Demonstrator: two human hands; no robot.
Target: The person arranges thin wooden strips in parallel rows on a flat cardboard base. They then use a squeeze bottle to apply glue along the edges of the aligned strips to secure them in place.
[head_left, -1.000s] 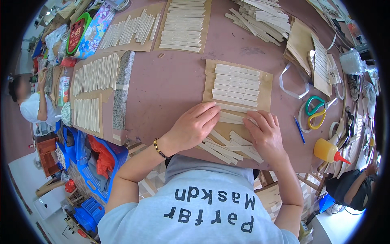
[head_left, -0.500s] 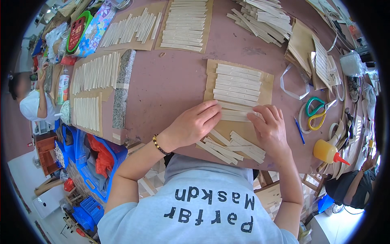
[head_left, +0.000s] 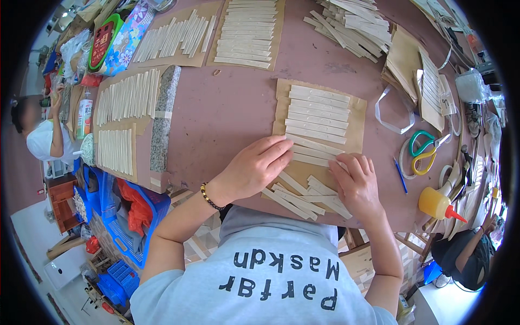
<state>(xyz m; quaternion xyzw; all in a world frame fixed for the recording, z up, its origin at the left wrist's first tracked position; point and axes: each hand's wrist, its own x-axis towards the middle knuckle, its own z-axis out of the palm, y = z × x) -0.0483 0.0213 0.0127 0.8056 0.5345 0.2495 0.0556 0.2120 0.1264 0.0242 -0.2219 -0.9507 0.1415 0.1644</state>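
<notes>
Vs half a second ago: right hand (head_left: 357,187) has dropped slightly toward the lower edge; left hand (head_left: 257,168) has barely moved. Lower strips (head_left: 314,154) are right of centre in the frame, on the brown card (head_left: 356,122), sloping a little down to the right, just below the neat row (head_left: 318,111).

Fingers: left set held together, tips touching the strips' left ends; right set bent, thumb and fingertips at the right ends. Can't tell if either actually grips or just presses.

Step in hand, my read: squaring up the lower strips against the row. Next move seems to call for light, even pressure at both ends, without nudging the row. Loose strips (head_left: 295,203) lie crossed at the card's lower end, near both hands.

Containers: yellow squeeze bottle (head_left: 434,203) with red tip, lower right of the bench (head_left: 227,119); fill level not readable. Blue basket (head_left: 158,205), lower left of the frame, has a red bag (head_left: 135,216) and some grey cloth in it. Second blue basket (head_left: 122,277) further down; contents not clear. Drink bottle (head_left: 85,116) at left; can't tell how full.
</notes>
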